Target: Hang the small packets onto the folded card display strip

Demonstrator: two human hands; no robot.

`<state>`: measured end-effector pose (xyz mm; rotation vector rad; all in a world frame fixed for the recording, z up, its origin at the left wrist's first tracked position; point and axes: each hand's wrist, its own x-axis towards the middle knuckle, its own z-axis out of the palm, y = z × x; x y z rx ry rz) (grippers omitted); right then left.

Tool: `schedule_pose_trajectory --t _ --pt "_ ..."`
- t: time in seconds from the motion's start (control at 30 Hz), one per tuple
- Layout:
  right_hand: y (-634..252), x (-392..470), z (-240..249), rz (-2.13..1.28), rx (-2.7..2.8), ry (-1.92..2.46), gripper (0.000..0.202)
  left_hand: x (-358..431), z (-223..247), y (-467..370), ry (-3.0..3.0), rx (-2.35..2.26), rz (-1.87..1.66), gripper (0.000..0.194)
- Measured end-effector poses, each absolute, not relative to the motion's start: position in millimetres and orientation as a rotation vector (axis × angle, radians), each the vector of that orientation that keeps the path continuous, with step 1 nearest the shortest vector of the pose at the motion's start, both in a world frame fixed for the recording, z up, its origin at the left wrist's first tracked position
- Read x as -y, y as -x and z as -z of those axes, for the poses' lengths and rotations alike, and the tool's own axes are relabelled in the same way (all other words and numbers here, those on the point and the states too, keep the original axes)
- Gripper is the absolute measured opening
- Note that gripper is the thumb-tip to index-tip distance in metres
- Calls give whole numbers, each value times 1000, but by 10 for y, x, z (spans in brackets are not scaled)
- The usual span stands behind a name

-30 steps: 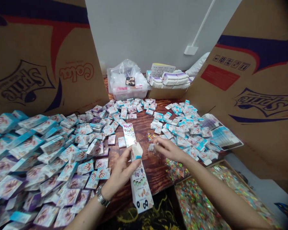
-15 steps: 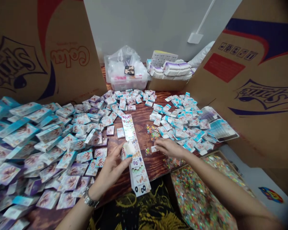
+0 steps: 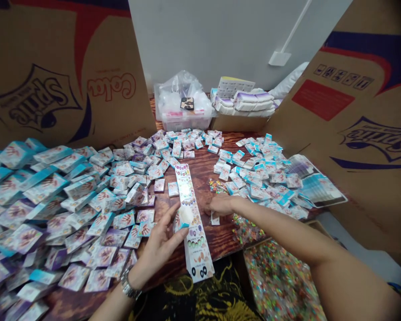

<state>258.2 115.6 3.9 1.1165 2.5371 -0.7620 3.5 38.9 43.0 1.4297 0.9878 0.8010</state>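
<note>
In my left hand is a small white and blue cardboard box, its open end facing right, gripped between thumb and fingers. Under the box lies a stack of long printed strips with rows of coloured nail pictures. Right of the strips, my right hand is bent low over the table, fingers closed on a small packet whose white end shows below them. The fingertips are partly hidden. Small clear packets of coloured bits lie just beyond this hand.
Many small boxes are heaped at left, and another pile sits at right. A carton of colourful packets stands below the table edge. Large cardboard sheets flank both sides. A plastic tub stands at the back.
My right hand has moved slightly left and turned down over the packet, covering most of it. The left hand still holds the box over the strips. The whole view has shifted a little.
</note>
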Motion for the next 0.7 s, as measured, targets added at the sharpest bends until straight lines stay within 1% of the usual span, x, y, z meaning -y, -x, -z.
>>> schedule_pose_trajectory --t 0.1,0.2,0.23,0.3,0.43,0.47,0.57,0.7 --pt "-2689 -1094 -40 867 -2536 -1048 19 -392 -410 -34 -1408 -985 -813 52" --pt "-2812 -971 -125 963 -2583 -1098 9 -410 -393 -14 -1465 -1027 -826 45" --pt "-2843 -921 -173 978 -2597 -1137 10 -418 -383 -4 -1504 -1054 -826 44" --pt "-2870 -811 -303 1040 -2623 -1293 20 -432 -357 18 -1616 -1112 -829 44" --pt "-2752 -601 -674 1342 -2644 -1821 27 -436 -285 30 -1882 -1159 -837 46" --pt "-2692 -563 -773 1373 -2661 -1909 28 -430 -270 25 -1929 -1154 -843 46" --pt "-2478 -497 -1002 1199 -2857 -1948 21 -398 -246 3 -2008 -1157 -846 47" --pt "-2220 -479 -1010 698 -3183 -1818 16 -354 -268 -15 -2041 -1163 -857 46"
